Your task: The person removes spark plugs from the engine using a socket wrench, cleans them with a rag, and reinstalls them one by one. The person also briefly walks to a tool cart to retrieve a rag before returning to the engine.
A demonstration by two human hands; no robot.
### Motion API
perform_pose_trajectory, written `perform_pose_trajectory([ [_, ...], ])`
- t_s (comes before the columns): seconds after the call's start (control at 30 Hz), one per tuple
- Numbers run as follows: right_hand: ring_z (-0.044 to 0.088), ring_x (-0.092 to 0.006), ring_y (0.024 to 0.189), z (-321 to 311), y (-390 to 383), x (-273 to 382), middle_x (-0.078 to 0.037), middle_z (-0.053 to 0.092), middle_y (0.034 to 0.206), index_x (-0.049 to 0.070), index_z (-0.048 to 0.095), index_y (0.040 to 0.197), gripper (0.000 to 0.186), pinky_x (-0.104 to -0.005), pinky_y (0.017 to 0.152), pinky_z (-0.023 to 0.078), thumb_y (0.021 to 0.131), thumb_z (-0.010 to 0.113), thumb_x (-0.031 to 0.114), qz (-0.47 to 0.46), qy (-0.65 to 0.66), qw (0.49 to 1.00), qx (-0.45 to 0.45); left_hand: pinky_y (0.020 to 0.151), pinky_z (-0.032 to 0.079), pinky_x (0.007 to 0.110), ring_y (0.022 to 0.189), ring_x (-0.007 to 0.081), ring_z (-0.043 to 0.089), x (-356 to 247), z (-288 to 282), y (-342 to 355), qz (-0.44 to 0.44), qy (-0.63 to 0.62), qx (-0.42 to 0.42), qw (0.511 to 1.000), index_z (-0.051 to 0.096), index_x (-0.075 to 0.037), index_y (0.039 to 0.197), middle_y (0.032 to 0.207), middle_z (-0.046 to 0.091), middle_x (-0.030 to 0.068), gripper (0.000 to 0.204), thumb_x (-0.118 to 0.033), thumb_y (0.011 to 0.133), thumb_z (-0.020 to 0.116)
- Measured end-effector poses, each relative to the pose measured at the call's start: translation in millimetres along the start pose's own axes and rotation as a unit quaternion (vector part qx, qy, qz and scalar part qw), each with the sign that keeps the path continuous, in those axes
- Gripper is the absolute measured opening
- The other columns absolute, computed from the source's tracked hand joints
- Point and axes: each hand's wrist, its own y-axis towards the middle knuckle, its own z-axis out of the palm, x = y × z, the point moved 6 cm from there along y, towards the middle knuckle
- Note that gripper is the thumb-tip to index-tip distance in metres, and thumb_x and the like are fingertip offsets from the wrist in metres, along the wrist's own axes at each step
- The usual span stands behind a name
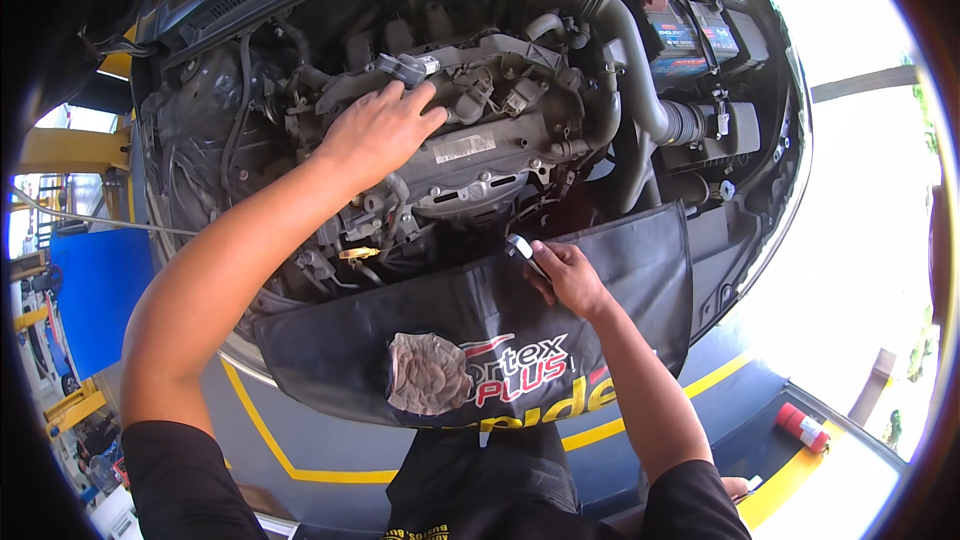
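Observation:
My left hand [385,130] reaches over the car engine [490,155], with its fingers closed at the dark head of an ignition coil [403,68]; the fingertips are partly hidden. Two more ignition coils, one of them a black coil [525,95], sit to the right of that hand on the engine top. Lower down, my right hand [570,280] grips what looks like a ratchet [520,247], its shiny round head pointing up and left. This hand is just above the black fender cover [630,260] draped over the car's front edge.
A crumpled rag [428,372] lies on the fender cover. The yellow dipstick handle [358,253] shows at the engine's near left. A battery [690,35] and a thick intake hose [635,70] are at the right. On the floor lies a red fire extinguisher [803,427]. Another person's hand [737,487] shows at lower right.

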Motion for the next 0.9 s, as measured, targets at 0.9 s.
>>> perform_pose_trajectory([
  [0.9,0.046,-0.0101,0.045,-0.4,1.9,-2.1,-0.002,0.054,0.055,-0.001,0.064,0.084,0.054,-0.0286,0.047,0.038,0.108,0.047,0.045,-0.033,0.012,0.999,0.000,0.071,0.059,0.046,0.086,0.0340,0.070,7.2,27.5,2.9,-0.117,0.027,0.193,0.974,0.064,0.000,0.106,0.092,0.067,0.0174,0.019,-0.013,0.095,0.054],
])
